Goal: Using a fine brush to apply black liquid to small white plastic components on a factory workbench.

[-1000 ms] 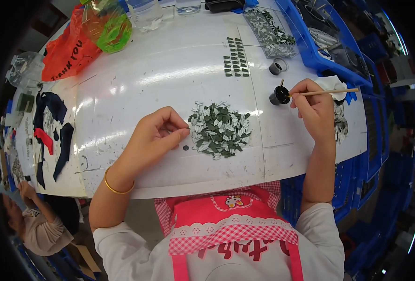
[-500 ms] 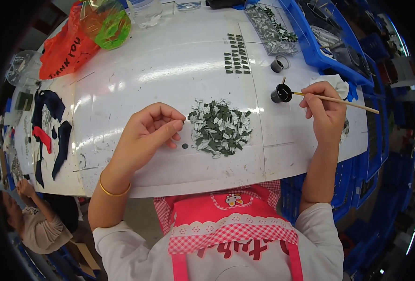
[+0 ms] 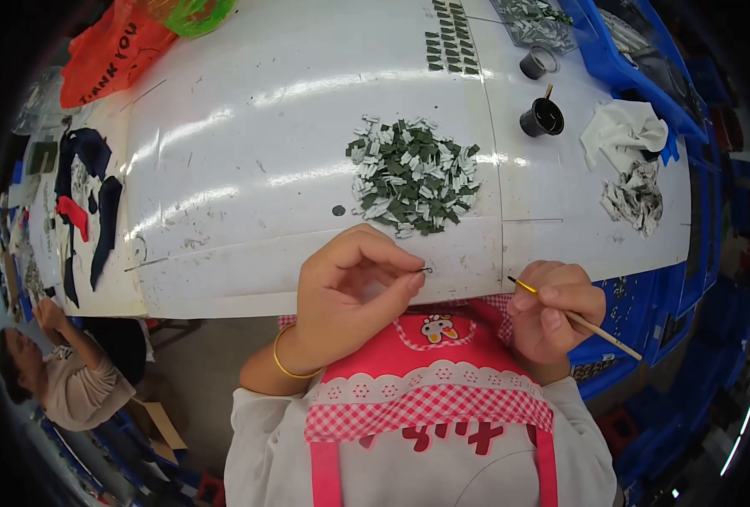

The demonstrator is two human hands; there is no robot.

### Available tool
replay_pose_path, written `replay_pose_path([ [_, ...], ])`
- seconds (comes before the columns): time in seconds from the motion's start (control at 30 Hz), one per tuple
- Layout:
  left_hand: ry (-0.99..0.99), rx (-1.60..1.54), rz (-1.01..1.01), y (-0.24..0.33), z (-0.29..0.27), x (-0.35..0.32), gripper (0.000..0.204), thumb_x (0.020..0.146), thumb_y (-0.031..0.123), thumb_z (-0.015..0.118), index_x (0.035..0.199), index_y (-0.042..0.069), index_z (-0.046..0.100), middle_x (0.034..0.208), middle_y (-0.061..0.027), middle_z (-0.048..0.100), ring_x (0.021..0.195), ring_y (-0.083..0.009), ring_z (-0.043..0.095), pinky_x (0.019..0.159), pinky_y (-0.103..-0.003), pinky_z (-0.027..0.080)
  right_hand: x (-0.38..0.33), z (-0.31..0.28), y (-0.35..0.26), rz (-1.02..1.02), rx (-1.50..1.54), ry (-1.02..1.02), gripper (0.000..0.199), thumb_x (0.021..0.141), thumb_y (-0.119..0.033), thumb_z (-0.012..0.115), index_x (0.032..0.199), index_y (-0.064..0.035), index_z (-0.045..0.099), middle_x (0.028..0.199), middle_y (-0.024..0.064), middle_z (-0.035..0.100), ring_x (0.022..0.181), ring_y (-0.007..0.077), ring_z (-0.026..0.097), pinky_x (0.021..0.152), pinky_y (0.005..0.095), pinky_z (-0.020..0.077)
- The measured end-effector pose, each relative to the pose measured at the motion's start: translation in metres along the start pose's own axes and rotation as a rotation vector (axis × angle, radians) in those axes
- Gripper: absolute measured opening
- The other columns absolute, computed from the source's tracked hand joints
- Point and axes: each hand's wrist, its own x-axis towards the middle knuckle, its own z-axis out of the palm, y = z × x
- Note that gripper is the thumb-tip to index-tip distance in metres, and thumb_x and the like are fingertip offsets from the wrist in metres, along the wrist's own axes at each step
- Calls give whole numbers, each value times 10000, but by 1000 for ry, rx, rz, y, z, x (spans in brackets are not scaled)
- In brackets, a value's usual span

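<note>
Left hand (image 3: 354, 287) sits at lower centre of frame, fingers curled, thumb and index tips pinched together pointing right. Its wrist bends down-left toward the lower edge. Right hand (image 3: 557, 308) at lower right, fingers closed in a pen-style grip, knuckles facing up. Both hands close to the chest, well apart from each other.

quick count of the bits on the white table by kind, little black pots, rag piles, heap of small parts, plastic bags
Small black pots: 2
Crumpled rags: 2
Heap of small green and white parts: 1
Plastic bags: 2
Total: 7
</note>
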Motion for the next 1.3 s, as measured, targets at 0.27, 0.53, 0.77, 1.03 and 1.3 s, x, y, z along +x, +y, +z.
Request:
replay_pose_path([
  [0.27, -57, 381, 413, -15, -2, 6, 253, 682, -150, 668, 872, 10, 621, 839, -66, 584, 657, -116, 528, 603, -193, 443, -16, 22, 11, -76, -173, -187, 292, 754, 43, 526, 1041, 3, 561, 883, 151, 629, 579, 185, 532, 528, 288, 467],
  [0.53, -36, 512, 487, -14, -3, 4, 256, 654, -137, 669, 851, 25, 646, 821, -51, 581, 634, -100, 501, 572, -189, 409, -16, 25, 12, -140, -311, -266, 297, 755, 40, 547, 1048, -4, 557, 946, 142, 617, 627, 197, 561, 551, 306, 489],
  [0.77, -69, 527, 569, -18, -5, 8, 262, 646, -134, 670, 853, 25, 655, 819, -50, 578, 628, -93, 494, 550, -184, 398, -17, 25, 12, -162, -397, -287, 294, 758, 33, 562, 1049, -6, 556, 950, 143, 612, 648, 196, 571, 556, 310, 494],
  [1.03, -57, 506, 553, -19, -4, 6, 271, 638, -138, 666, 856, 23, 655, 822, -56, 580, 614, -91, 492, 534, -176, 385, -20, 25, 14, -191, -417, -263, 285, 759, 20, 575, 1043, -2, 564, 955, 149, 608, 667, 198, 578, 562, 312, 500],
  [1.3, -59, 510, 551, -19, -4, 6, 275, 635, -138, 665, 859, 21, 657, 823, -59, 582, 605, -93, 493, 530, -177, 385, -20, 22, 13, -174, -430, -275, 278, 761, 2, 582, 1039, -4, 569, 955, 146, 608, 670, 200, 581, 568, 314, 504],
])
